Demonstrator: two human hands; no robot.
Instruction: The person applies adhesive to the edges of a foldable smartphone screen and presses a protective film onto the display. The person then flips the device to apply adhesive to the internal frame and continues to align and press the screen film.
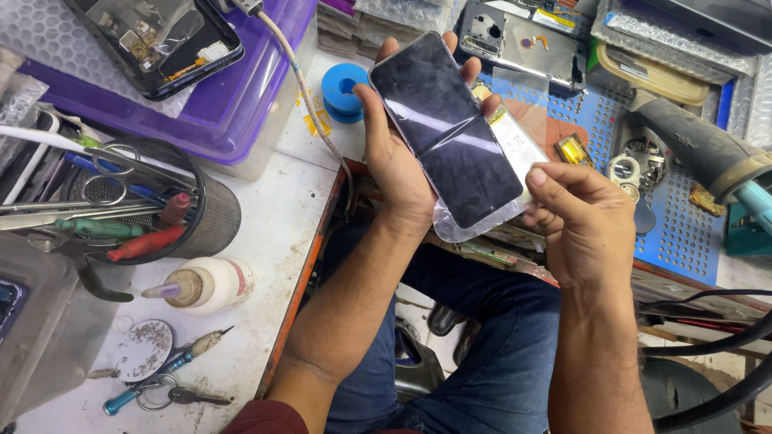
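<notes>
Phone [445,128] first: you hold it up in your left hand [398,165], dark glass toward you, thumb along its left edge and fingertips wrapped round the far top and right edge. Your grip is closed on it. It sits tilted, top end away from you, over your lap between the two work surfaces.

Your right hand [583,221] is just beside the phone's lower right corner, thumb and forefinger pinched on a clear plastic film [515,161] that juts out from under the phone on its right and lower sides. Whether the film is still stuck to the glass, you cannot tell from here.

Left of your left hand, on the white desk [273,233], stand a mesh cup of tools [137,201] with scissors and pens, a small glue bottle [205,285] lying on its side, and a purple tray [233,88] carrying an opened phone. A blue spool [342,92] lies just beyond your left thumb. Right of your right hand is a blue perforated mat [683,233] with small parts, and a heat gun [708,153] lies across it.
</notes>
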